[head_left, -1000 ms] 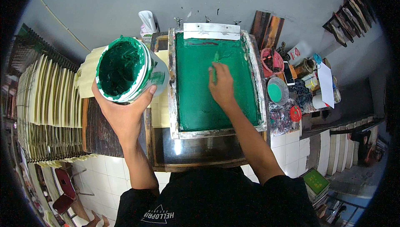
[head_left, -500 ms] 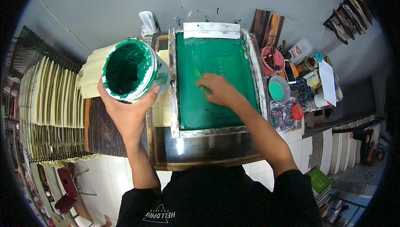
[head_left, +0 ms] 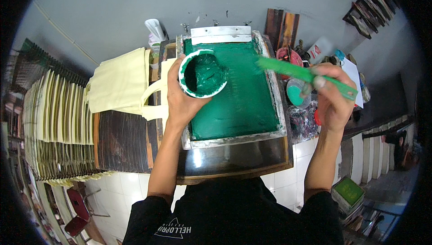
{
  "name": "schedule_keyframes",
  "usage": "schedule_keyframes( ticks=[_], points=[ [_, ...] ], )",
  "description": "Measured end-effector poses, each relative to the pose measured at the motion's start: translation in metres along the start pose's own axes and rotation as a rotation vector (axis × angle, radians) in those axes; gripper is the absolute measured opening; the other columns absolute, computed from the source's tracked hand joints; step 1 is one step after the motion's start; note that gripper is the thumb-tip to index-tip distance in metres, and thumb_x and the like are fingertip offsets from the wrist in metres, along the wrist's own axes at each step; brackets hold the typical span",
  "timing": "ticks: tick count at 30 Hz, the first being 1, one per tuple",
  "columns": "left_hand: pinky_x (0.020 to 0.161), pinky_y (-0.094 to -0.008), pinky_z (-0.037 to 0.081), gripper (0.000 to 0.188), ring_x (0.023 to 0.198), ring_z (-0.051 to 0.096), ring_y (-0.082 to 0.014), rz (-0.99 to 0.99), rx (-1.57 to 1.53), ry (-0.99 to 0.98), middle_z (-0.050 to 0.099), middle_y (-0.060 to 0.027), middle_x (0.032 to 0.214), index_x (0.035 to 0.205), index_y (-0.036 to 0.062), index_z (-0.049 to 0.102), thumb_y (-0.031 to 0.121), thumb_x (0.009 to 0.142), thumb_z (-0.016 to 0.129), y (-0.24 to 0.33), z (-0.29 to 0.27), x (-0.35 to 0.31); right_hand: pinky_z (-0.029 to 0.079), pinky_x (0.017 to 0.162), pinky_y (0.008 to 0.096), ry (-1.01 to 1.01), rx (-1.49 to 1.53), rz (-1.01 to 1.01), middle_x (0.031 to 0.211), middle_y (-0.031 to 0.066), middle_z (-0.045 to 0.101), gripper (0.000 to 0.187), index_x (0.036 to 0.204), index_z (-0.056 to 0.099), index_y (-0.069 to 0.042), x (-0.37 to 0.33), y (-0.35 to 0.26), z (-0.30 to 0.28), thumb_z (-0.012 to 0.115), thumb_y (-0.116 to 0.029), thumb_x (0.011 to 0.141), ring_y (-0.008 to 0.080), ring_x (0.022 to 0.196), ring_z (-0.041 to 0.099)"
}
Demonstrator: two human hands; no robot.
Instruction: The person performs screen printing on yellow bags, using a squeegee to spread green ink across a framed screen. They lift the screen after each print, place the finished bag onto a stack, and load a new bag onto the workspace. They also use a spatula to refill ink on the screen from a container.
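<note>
My left hand (head_left: 185, 101) is closed round a white tub (head_left: 181, 75) of thick green ink, its mouth tilted toward me and ink smeared on its rim. The tub hangs over the left part of a screen-printing frame (head_left: 234, 143) whose mesh (head_left: 243, 105) is coated in green. Out to the right, my right hand (head_left: 334, 95) grips a flat green spatula (head_left: 310, 75) by its handle. Its ink-covered end points left, above the frame's right edge, and is blurred by motion.
A pale yellow cloth bag (head_left: 119, 83) lies left of the frame, beside a rack of similar bags (head_left: 63, 114). At right are a pink bowl (head_left: 292, 56), a small container of light green ink (head_left: 299, 93) and a stained board (head_left: 303, 123). A white bar (head_left: 220, 34) crosses the frame's far end.
The tub has moved right, from beside the frame to over its left part. My right hand has lifted off the mesh and swung right with the spatula. The yellow bag now shows more fully.
</note>
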State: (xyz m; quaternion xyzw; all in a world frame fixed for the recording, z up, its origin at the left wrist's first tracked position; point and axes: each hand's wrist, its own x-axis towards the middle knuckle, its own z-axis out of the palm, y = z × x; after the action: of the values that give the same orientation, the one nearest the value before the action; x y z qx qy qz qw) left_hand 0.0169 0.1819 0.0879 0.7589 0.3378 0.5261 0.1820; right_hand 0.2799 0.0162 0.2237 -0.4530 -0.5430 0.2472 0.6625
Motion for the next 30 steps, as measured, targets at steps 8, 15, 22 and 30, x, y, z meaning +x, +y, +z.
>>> schedule_keyframes(
  ticks=[8,15,22,30],
  points=[
    [0.115,-0.0452,0.040,0.114,0.136,0.048,-0.0353,0.332,-0.181,-0.096,0.044,-0.0225,0.149,0.147,0.0055,0.030,0.018,0.057,0.099,-0.007,0.020,0.000,0.056,0.074,0.0310,-0.434,-0.426,-0.264,0.100,0.0107,0.073,0.020,0.102,0.076,-0.004,-0.009,0.038,0.055,0.076,0.000,0.082,0.0226,0.089,0.072],
    [0.116,-0.0449,0.038,0.109,0.138,0.046,-0.0361,0.393,-0.079,-0.117,0.044,-0.0218,0.149,0.147,0.0033,0.035,0.016,0.059,0.098,-0.016,0.014,0.005,0.058,0.070,0.0339,-0.100,0.169,0.390,0.094,0.0144,0.070,0.016,0.106,0.071,0.003,-0.042,0.077,0.072,0.066,-0.004,0.092,0.0235,0.079,0.070],
    [0.114,-0.0477,0.039,0.102,0.136,0.047,-0.0420,0.252,-0.091,-0.135,0.047,-0.0259,0.146,0.143,-0.0008,0.040,0.011,0.059,0.096,-0.025,0.023,-0.002,0.062,0.072,0.0369,0.479,0.747,0.597,0.097,0.0162,0.069,0.025,0.113,0.063,0.008,-0.068,0.121,0.090,0.061,-0.008,0.094,0.0233,0.079,0.070],
    [0.108,-0.0430,0.043,0.093,0.126,0.054,-0.0378,-0.117,0.008,-0.117,0.052,-0.0227,0.135,0.140,-0.0025,0.043,0.012,0.062,0.093,-0.006,0.024,0.013,0.063,0.075,0.0377,0.535,0.774,0.487,0.100,0.0145,0.070,0.025,0.113,0.063,0.005,-0.062,0.114,0.052,0.061,-0.010,0.094,0.0222,0.083,0.070]
  ],
)
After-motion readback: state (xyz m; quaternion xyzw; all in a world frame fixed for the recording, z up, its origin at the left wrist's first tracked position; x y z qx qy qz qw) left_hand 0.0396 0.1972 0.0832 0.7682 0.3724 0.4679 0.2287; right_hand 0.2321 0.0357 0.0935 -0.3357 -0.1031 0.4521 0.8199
